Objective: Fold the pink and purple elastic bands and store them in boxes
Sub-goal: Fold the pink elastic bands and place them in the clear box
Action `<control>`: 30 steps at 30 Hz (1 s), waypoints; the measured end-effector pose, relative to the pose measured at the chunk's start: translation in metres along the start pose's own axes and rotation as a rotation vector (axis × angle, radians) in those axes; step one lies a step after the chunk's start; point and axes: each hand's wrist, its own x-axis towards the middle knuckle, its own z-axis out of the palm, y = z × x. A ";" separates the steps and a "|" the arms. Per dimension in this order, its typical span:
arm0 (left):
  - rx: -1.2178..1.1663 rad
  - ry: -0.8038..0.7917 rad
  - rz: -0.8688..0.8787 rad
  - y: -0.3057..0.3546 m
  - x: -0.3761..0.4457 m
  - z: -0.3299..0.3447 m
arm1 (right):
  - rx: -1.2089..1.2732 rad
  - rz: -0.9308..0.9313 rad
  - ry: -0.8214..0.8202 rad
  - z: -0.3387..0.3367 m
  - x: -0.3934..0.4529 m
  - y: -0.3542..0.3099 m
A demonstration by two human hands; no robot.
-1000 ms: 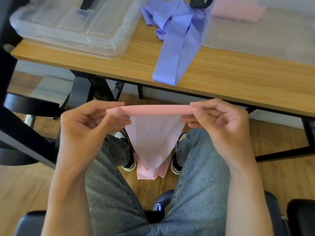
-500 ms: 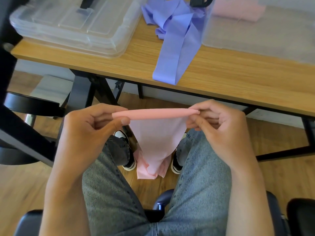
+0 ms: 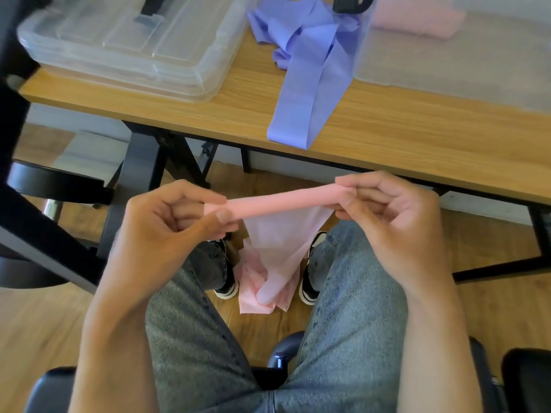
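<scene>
I hold a pink elastic band [image 3: 283, 201] stretched between both hands over my lap, below the table's edge. My left hand [image 3: 167, 225] pinches its left end between thumb and fingers. My right hand [image 3: 390, 216] pinches the right end, held slightly higher. The band's top is rolled into a narrow strip; the rest hangs in a point down to a crumpled heap on the floor between my shoes. A purple elastic band [image 3: 307, 73] lies bunched on the wooden table [image 3: 417, 138], one end reaching the front edge.
A clear lidded box [image 3: 125, 46] sits on the table's left. A frosted box [image 3: 453, 58] at right holds folded pink bands [image 3: 417, 22]. Black table legs and a black chair stand at left. I sit on a black chair, with wooden floor below.
Both hands have shifted right and down a little. The rolled top strip has grown thicker and now tilts up to the right, and the hanging part is shorter.
</scene>
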 end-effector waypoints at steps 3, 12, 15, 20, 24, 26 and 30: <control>0.027 -0.075 -0.088 -0.003 -0.001 -0.003 | -0.060 0.043 -0.011 -0.003 0.000 0.002; 0.107 -0.007 0.044 0.002 -0.001 0.001 | -0.180 -0.005 -0.025 -0.003 -0.001 0.003; 0.151 0.063 0.149 0.004 0.000 0.005 | -0.089 -0.017 -0.042 0.000 -0.001 -0.001; 0.061 0.148 0.186 0.009 -0.002 0.007 | 0.125 -0.012 -0.017 0.003 -0.003 -0.013; -0.036 0.203 0.181 0.017 -0.002 0.011 | 0.174 -0.080 0.015 0.006 -0.002 -0.023; -0.053 0.210 0.195 0.020 -0.002 0.010 | 0.141 -0.114 0.033 0.005 -0.001 -0.025; 0.022 0.164 0.214 0.024 -0.001 0.008 | 0.037 -0.083 0.034 -0.001 -0.002 -0.028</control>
